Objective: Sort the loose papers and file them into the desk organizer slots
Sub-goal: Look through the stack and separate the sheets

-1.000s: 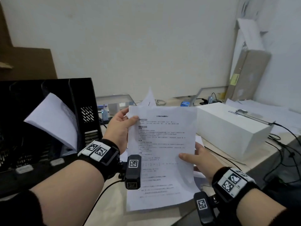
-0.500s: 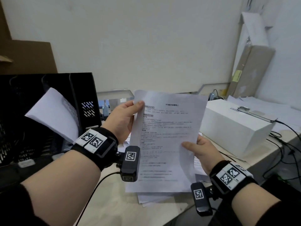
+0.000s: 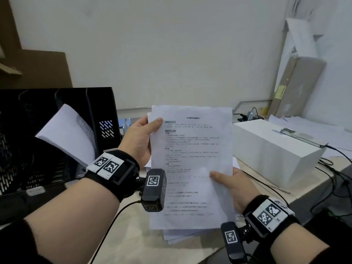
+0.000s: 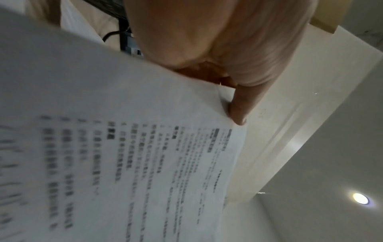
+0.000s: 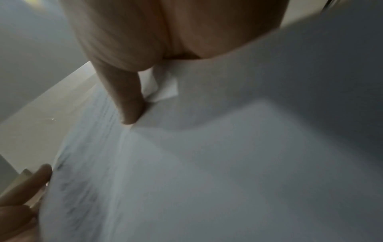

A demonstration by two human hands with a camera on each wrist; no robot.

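Note:
I hold a printed sheet (image 3: 192, 164) upright in front of me with both hands. My left hand (image 3: 142, 138) pinches its upper left corner, thumb on the printed face; the left wrist view shows the thumb (image 4: 240, 111) on the sheet (image 4: 124, 163). My right hand (image 3: 231, 184) pinches the right edge lower down, thumb (image 5: 128, 101) on the front of the sheet (image 5: 207, 163). A second sheet edge peeks out behind the top left corner. The black desk organizer (image 3: 47, 140) stands at the left with a curled white sheet (image 3: 66, 134) in one slot.
More loose papers (image 3: 182, 235) lie on the desk under the held sheet. A white box (image 3: 270, 149) with a phone (image 3: 302, 138) on top sits to the right, cables (image 3: 339, 178) trailing off it. Cardboard packages (image 3: 297, 86) lean against the wall at the back right.
The sheet has been lifted from lying low over the desk to standing upright and squared between both hands. The papers beneath it have come into view.

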